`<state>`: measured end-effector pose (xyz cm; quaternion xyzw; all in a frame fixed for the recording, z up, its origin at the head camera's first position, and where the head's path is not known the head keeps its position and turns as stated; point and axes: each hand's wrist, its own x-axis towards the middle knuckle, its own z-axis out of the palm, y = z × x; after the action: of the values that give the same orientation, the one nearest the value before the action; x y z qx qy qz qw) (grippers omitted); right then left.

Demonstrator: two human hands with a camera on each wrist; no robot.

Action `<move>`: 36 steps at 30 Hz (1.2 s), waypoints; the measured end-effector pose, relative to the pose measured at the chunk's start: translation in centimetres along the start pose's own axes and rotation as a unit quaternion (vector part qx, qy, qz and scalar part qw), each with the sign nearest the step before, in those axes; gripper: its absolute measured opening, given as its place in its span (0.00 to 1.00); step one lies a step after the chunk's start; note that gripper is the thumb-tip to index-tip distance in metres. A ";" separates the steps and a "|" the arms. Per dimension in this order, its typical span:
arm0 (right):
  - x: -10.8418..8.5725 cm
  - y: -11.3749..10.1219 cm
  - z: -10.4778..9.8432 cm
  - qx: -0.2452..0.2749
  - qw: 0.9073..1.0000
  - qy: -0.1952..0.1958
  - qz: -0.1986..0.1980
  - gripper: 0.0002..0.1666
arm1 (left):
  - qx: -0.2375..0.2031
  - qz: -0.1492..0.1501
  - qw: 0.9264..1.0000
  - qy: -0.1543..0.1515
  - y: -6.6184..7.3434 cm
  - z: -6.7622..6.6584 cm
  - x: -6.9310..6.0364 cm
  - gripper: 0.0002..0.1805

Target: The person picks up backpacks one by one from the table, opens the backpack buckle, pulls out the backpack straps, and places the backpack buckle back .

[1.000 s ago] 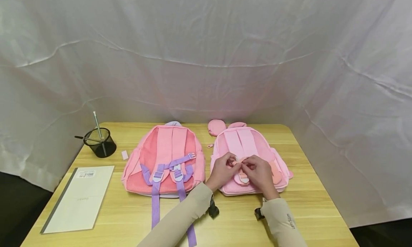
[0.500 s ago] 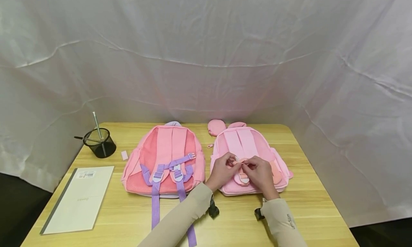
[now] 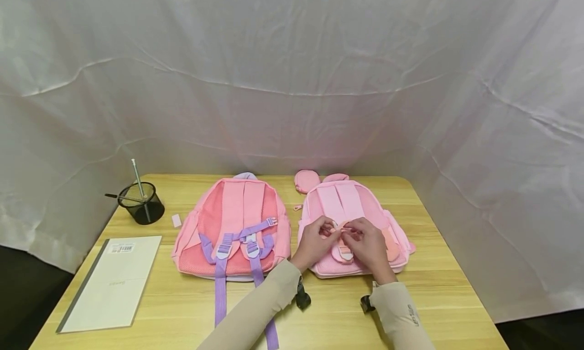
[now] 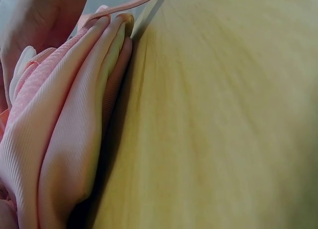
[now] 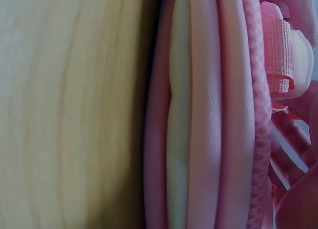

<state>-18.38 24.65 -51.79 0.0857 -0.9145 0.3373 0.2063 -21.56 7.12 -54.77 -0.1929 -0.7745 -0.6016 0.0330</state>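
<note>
A light pink backpack (image 3: 333, 266) lies straps up at the right of the table. Above its lower middle, my left hand (image 3: 317, 242) and right hand (image 3: 368, 245) meet, each pinching an orange-pink strap (image 3: 343, 226) between thumb and fingers. A pale buckle (image 3: 347, 256) with ribbed webbing hangs just below the fingertips. In the left wrist view the backpack's side (image 4: 64, 144) stands beside my hand (image 4: 47, 20). In the right wrist view a white buckle (image 5: 301, 65) and webbing (image 5: 278, 52) rise from the mesh, near my hand (image 5: 298, 199). The strap ends are partly hidden by fingers.
To the left lies a coral backpack (image 3: 189, 254) with purple straps (image 3: 220, 294). Further left are a black mesh pen holder (image 3: 148, 211), a notebook (image 3: 111, 284) and a small pink piece (image 3: 176, 220). A round pink pouch (image 3: 307, 181) touches the right backpack's top.
The fingers of my right hand have shifted slightly upward, and the strap between both hands has changed its bend a little. Both backpacks remain in place.
</note>
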 end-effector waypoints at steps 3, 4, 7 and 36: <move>0.1 -0.2 -0.1 0.003 1.000 -0.008 -0.004 0.07 | -0.002 0.000 1.000 0.000 -0.1 0.0 0.0 0.10; 0.1 -0.3 -0.1 0.002 1.000 -0.008 -0.006 0.06 | -0.002 0.000 1.000 0.000 -0.1 0.1 0.1 0.10; 0.2 -0.3 -0.1 -0.002 1.000 -0.001 -0.014 0.05 | -0.004 -0.001 1.000 -0.001 -0.1 0.1 0.1 0.10; 0.3 0.0 -1.1 0.115 0.984 -0.061 0.121 0.24 | -0.018 0.016 1.000 0.002 -0.4 0.1 0.0 0.11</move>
<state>-18.33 25.34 -50.87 0.0182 -0.8842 0.4566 0.0966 -21.72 7.15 -55.20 -0.2044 -0.7603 -0.6152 0.0407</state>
